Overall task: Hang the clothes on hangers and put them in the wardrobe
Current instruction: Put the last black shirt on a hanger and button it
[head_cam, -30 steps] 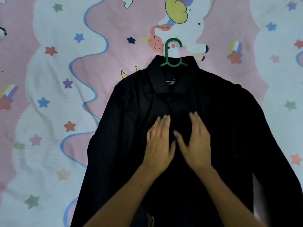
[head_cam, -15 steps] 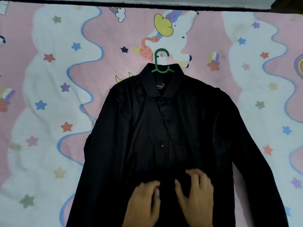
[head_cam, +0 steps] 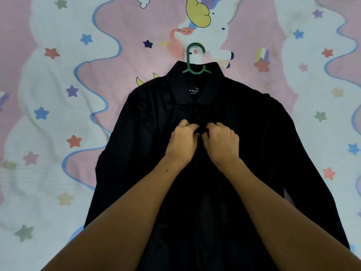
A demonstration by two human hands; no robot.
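Two hands meet at the middle of our view: our left hand and right hand are both curled, fingertips pinching the button placket of the black long-sleeved collared shirt. We judge a button is being fastened, though the dark cloth hides it. This shirt lies flat, front up, on the bed's pink and white star-printed sheet, collar toward twelve o'clock and sleeves spread toward four and eight. At twelve o'clock the hook of the green plastic hanger pokes out of the collar. The cloth looks light, thin and limp, so it would sag and could slide off the hanger arms. We would lift by the stiff hook, not the fabric.
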